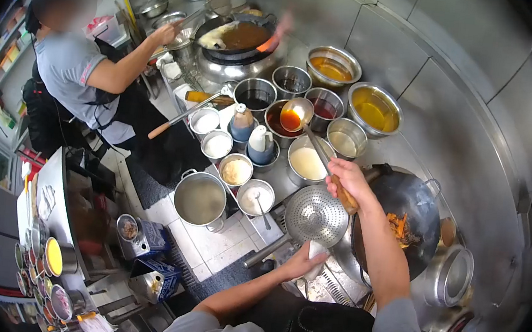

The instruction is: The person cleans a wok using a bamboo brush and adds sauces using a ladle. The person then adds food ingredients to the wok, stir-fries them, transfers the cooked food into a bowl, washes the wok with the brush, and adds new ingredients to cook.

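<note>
My right hand (349, 179) is closed round the wooden handle of a ladle (317, 143). Reddish-orange liquid lies in its bowl, which is over a metal pot of dark red sauce (275, 123). Lower down, my left hand (303, 263) grips a folded white cloth (317, 253). Just above that hand is a perforated metal strainer (316, 217). To the right of my right forearm sits a black wok (425, 213) with orange and brown food (402, 229) in it; the forearm hides part of its rim.
Pots and bowls of sauces, powders and yellow oil (376, 109) crowd the counter ahead. Two squeeze bottles (260, 141) stand among them. A large stockpot (200, 199) is at left. A co-worker (76, 74) works at another wok (243, 38). Metal wall panels (469, 115) rise at right.
</note>
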`<action>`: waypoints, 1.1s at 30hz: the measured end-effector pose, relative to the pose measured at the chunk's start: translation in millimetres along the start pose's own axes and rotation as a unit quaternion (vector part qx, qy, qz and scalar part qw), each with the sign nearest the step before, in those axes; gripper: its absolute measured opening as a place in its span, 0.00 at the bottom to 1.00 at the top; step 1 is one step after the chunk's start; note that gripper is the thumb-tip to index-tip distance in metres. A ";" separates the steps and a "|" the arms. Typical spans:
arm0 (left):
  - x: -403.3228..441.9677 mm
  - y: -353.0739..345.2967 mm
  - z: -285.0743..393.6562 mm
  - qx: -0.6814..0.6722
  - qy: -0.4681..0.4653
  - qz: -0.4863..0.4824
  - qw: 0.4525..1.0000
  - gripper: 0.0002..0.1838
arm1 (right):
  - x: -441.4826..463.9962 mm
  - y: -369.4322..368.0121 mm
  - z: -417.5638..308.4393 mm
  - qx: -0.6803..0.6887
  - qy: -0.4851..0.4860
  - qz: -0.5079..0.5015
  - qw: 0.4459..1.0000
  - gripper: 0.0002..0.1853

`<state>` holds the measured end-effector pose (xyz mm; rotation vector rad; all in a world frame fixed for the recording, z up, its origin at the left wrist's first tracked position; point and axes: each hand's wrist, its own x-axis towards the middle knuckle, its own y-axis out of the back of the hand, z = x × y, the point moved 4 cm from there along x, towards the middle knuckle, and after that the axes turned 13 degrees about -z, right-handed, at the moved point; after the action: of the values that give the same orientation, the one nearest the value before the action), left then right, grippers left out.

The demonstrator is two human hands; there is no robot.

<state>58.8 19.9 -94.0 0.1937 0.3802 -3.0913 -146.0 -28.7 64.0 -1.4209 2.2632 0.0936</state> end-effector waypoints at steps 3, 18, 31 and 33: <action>-3.9 -7.0 3.0 0.067 0.024 0.001 0.997 0.32 | -0.8 9.5 15.5 0.004 0.034 -0.006 0.999 0.33; -82.1 -79.6 -5.1 -0.271 0.051 0.095 0.957 0.21 | -327.8 76.1 61.6 0.195 0.093 0.030 0.976 0.24; 3.0 -158.1 -45.4 -0.233 0.225 0.024 0.946 0.29 | -395.9 156.2 185.0 -0.465 -0.105 0.367 0.799 0.30; 29.2 -161.9 -60.9 -0.249 0.209 -0.007 0.946 0.29 | -391.3 160.5 197.8 -0.534 -0.048 0.333 0.776 0.30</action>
<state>31.3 191.6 -117.4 0.8272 1.1519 -2.8195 -76.5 431.0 21.5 -0.8180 2.5682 1.8665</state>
